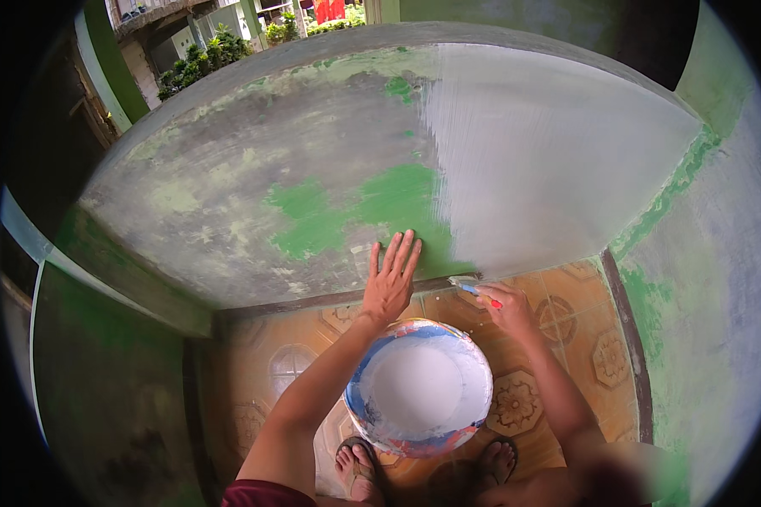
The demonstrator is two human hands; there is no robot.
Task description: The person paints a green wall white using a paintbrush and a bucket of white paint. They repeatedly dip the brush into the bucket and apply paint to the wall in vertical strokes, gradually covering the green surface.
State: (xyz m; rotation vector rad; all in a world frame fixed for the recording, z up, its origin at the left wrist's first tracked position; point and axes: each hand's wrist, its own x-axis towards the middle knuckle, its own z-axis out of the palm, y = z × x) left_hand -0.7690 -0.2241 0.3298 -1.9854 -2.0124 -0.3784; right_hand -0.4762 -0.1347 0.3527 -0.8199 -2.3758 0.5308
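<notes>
My right hand grips a small paintbrush with a blue, yellow and red handle. Its bristle end is at the foot of the low wall, by the dark baseboard strip. Flat against the wall's lower part rests my left hand, fingers spread and holding nothing. White paint covers the wall's right part, with a streaky brushed edge. Left of that edge, the surface is patchy grey with a green patch. Between my arms stands a paint-smeared bucket containing white paint.
My sandalled feet flank the bucket on patterned orange floor tiles. A green-and-pale side wall meets the low wall at the right. To the left is a dark green wall section. Shrubs show beyond the wall's top ledge.
</notes>
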